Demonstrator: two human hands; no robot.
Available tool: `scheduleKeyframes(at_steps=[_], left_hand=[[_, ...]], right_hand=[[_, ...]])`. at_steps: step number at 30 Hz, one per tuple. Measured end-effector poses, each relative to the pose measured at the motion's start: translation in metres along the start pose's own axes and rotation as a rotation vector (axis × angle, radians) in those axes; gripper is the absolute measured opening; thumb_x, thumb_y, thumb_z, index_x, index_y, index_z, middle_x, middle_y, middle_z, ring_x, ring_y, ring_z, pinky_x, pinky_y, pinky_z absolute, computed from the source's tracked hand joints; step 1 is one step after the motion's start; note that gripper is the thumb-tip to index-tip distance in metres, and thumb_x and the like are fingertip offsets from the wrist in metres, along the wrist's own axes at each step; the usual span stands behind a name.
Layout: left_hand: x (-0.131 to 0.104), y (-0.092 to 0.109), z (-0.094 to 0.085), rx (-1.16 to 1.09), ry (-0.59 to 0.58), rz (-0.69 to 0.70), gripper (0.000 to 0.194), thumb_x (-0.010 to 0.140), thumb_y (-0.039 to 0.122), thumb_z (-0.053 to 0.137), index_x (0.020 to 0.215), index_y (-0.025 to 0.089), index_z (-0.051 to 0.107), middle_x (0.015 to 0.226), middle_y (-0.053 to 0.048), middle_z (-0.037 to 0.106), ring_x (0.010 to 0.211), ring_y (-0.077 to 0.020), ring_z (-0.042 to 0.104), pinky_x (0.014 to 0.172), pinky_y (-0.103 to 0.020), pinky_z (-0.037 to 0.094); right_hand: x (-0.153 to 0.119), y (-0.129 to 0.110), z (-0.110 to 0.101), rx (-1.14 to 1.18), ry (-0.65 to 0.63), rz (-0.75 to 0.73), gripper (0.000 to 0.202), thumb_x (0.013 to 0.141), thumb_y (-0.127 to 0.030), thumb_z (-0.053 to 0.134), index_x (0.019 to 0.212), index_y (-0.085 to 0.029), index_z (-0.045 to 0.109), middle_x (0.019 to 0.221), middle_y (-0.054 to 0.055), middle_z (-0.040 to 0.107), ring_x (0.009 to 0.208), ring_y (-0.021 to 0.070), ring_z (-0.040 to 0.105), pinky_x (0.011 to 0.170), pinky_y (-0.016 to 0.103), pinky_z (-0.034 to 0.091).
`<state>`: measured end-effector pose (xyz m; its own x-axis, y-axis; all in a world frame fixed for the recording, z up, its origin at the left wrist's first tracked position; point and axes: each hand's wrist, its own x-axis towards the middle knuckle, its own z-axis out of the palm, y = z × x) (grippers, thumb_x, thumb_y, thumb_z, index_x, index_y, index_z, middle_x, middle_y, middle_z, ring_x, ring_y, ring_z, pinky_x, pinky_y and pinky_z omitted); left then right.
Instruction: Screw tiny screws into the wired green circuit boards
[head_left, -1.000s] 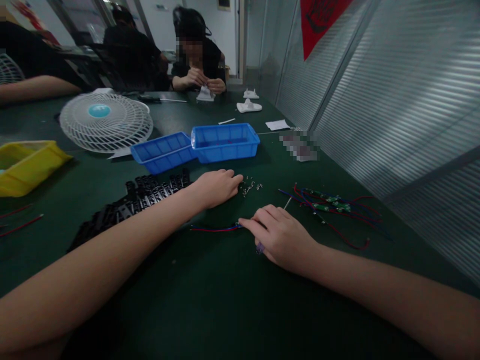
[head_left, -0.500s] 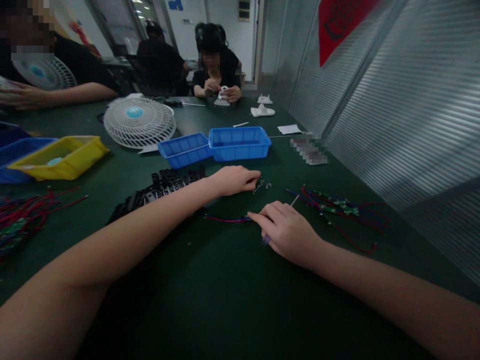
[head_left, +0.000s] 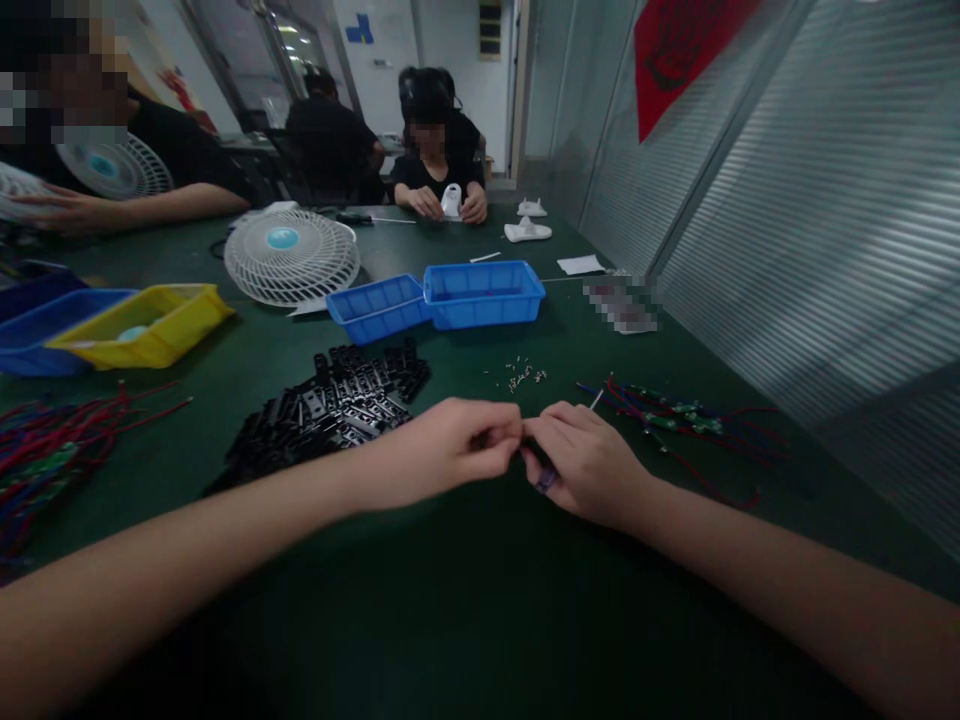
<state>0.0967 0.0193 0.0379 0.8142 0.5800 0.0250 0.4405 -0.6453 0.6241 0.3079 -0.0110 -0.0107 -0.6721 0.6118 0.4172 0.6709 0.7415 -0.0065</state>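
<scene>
My left hand point(head_left: 465, 440) is closed in a pinch, its fingertips meeting those of my right hand over the table; whatever lies between them is too small or hidden to name. In my right hand point(head_left: 589, 460) is a screwdriver point(head_left: 597, 400), its thin metal shaft sticking out past the knuckles and a purple handle part showing under the palm. Just beyond the hands lies a scatter of small screws point(head_left: 525, 375). Left of them spreads a heap of black plastic pieces point(head_left: 322, 405), partly behind my left forearm. The wired piece seen earlier is hidden by my hands.
Green circuit boards with red and blue wires lie at right point(head_left: 675, 410) and far left point(head_left: 60, 450). Beyond stand blue bins point(head_left: 484, 310), a yellow bin point(head_left: 161, 340) and a fan grille point(head_left: 292, 265). Across the table a person handles a white part point(head_left: 451, 202); another sits at left.
My left hand has come back from the screws toward me and met my right hand. My right hand has stayed nearly in place with the screwdriver. The view has tilted slightly.
</scene>
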Motion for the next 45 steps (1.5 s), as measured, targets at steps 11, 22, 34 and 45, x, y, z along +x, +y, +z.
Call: scheduleKeyframes(at_steps=[11, 22, 34, 45], left_hand=[[-0.017, -0.016, 0.041, 0.189, 0.289, 0.041, 0.006, 0.090, 0.018, 0.050, 0.089, 0.020, 0.056, 0.083, 0.000, 0.055, 0.079, -0.0159, 0.045, 0.071, -0.030, 0.034], [-0.019, -0.021, 0.043, 0.143, 0.290, 0.017, 0.010, 0.092, 0.025, 0.050, 0.089, 0.021, 0.058, 0.081, 0.000, 0.057, 0.078, -0.0162, 0.047, 0.070, -0.031, 0.034], [-0.018, -0.022, 0.045, 0.190, 0.297, 0.045, 0.011, 0.093, 0.026, 0.050, 0.087, 0.020, 0.057, 0.079, 0.000, 0.057, 0.077, -0.0159, 0.048, 0.069, -0.031, 0.034], [-0.021, -0.015, 0.043, 0.263, 0.309, 0.026, 0.008, 0.091, 0.025, 0.051, 0.092, 0.019, 0.057, 0.086, -0.002, 0.057, 0.082, -0.0176, 0.047, 0.072, -0.032, 0.037]], right_hand=[[0.001, 0.001, 0.001, 0.146, 0.109, 0.039, 0.021, 0.086, -0.023, 0.052, 0.104, -0.013, 0.057, 0.098, 0.009, 0.064, 0.092, 0.0209, 0.054, 0.082, 0.036, 0.044], [-0.002, -0.003, 0.001, 0.085, 0.125, -0.074, 0.013, 0.088, -0.020, 0.054, 0.098, -0.015, 0.060, 0.089, 0.006, 0.064, 0.086, 0.0174, 0.056, 0.074, 0.031, 0.042], [-0.001, -0.002, 0.004, 0.134, 0.068, -0.019, 0.009, 0.088, -0.020, 0.051, 0.093, -0.015, 0.056, 0.088, 0.005, 0.061, 0.081, 0.0168, 0.053, 0.071, 0.030, 0.039], [0.000, -0.002, 0.005, 0.192, 0.061, 0.001, 0.007, 0.088, -0.020, 0.051, 0.092, -0.016, 0.054, 0.089, 0.005, 0.062, 0.080, 0.0165, 0.052, 0.073, 0.031, 0.038]])
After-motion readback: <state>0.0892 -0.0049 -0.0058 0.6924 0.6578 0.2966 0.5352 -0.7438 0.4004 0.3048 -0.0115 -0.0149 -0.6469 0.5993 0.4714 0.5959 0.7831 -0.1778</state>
